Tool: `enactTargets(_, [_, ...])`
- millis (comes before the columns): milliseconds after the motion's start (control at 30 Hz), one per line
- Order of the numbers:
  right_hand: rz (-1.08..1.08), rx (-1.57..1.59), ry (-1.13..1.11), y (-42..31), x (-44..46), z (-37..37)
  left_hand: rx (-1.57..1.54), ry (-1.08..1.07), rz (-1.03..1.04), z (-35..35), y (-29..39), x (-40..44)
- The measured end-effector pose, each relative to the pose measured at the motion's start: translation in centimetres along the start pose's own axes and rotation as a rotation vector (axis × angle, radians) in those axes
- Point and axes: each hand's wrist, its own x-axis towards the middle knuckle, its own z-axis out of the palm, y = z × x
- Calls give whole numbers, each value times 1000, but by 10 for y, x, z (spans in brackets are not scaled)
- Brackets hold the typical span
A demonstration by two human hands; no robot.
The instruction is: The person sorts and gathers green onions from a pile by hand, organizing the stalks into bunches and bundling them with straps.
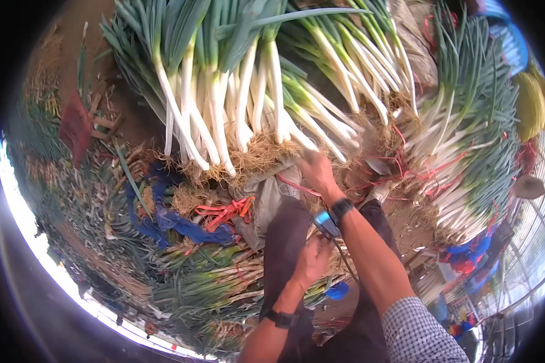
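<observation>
Largest, a leek pile (215,115), root ends toward the legs (284,236) below. Right of the pile, another bundle (466,139). Below its left part, blue cloth (191,227); below its middle, red ties (224,213). At its lower edge, right hand (317,172), grip at one leek's end; cannot tell if clamped. Farther below, left hand (312,261), curled beside a small device (326,225); hold likewise unclear.

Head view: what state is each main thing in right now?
Right hand: at the root end of a leek, grip unclear
Left hand: partly curled, near the device
Device: glowing blue
Front leeks: heaped, roots on
Right leek pile: stacked, roots on
Red ribbons: bunched
Blue cloth: crumpled
</observation>
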Motion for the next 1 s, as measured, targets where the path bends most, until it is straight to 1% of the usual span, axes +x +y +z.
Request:
enactTargets(33, [-28,-42,57,-21,24,7,-38,3,51,-2,-1,-2])
enactTargets(100, [-95,74,201,-53,63,25,-100,59,82,-8,-17,1])
enactTargets(167, [-34,-111,219,-48,111,54,-150,133,100,-22,-33,6])
enactTargets(233, [147,128,-105,-39,145,58,-190,203,110,-45,-39,23])
enactTargets(267, [147,132,-156,-50,143,44,-83,241,161,-62,-40,34])
enactTargets(300, [55,100,-175,-29,155,46,-86,263,140,-78,-25,44])
enactTargets(333, [82,93,-169,-32,151,34,57,316,189,-94,-16,58])
enactTargets(367, [103,89,-161,-39,145,19,117,362,151,-105,0,70])
enactTargets(400, [100,139,-179,-37,144,9,186,425,270,-115,-7,94])
enactTargets(433, [99,190,-193,-32,143,-2,208,430,421,-128,9,113])
enactTargets(467, [96,243,-201,-27,143,-16,288,473,489,-136,25,131])
enactTargets(500, [-27,276,-277,-28,139,-32,413,533,589,-144,37,151])
enactTargets(533, [-58,335,-286,-25,138,-36,473,533,550,-152,50,172])
enactTargets(567, [-91,395,-298,-24,138,-34,540,590,597,-158,49,203])
enactTargets(600, [-128,625,-298,-23,131,-31,569,627,527,-165,54,231])
enactTargets(667, [-392,501,-314,-6,139,-34,574,682,398,-167,53,264])
enactTargets(733, [-107,493,-314,-18,133,-31,515,728,307,-167,60,296])
enactTargets(767, [35,491,-316,-23,134,-33,493,707,230,-167,73,300])
enactTargets(800, [143,410,-340,-24,135,-39,467,686,142,-166,85,293])
enactTargets(833, [128,372,-342,-19,135,-41,442,662,38,-167,84,289])
enactTargets(867, [113,369,-360,-12,133,-45,637,763,243,-167,68,293])
enactTargets(967, [134,444,-390,-4,107,-57,694,578,106,-109,101,234])
enactTargets(1000, [138,473,-390,-5,99,-65,607,523,182,-98,88,232])
